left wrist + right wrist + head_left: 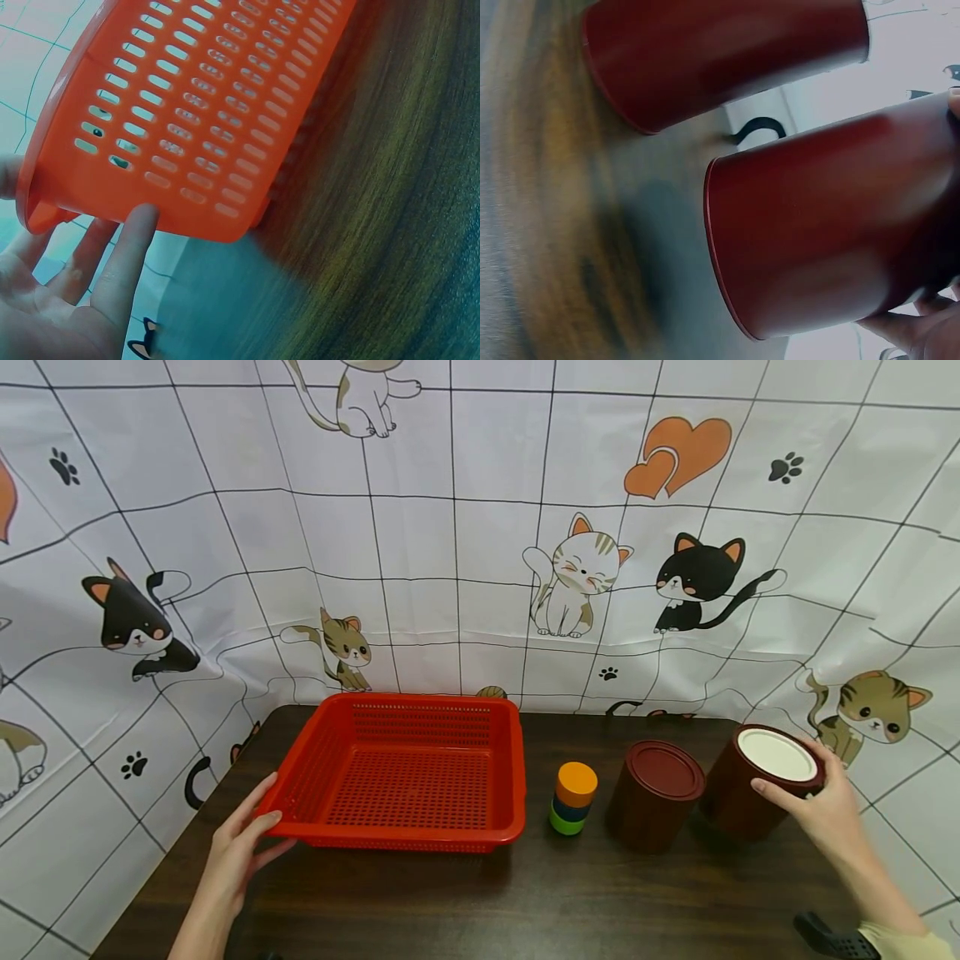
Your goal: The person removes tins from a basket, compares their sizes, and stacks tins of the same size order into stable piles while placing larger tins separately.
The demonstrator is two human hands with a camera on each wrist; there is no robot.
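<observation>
My left hand [238, 846] grips the near left corner of a red plastic basket [517, 777], its thumb over the rim. In the left wrist view the fingers come up beneath the slotted basket wall [202, 97], one fingertip against it. My right hand [828, 802] holds a dark red canister [738, 793] near its top, thumb and fingers spread around the sides. The top of that canister shows a round white surface. Beside it stands a second dark red canister [651, 806] with a dark red lid. In the right wrist view the held canister [832, 225] appears close over the table.
Between the basket and the canisters stands a small stack [572, 800] of orange, dark blue and green round pieces. All are on a dark wood table [525, 910]. A white cat-patterned sheet [412, 543] hangs behind and at both sides. A black strap-like object [832, 937] shows near the right sleeve.
</observation>
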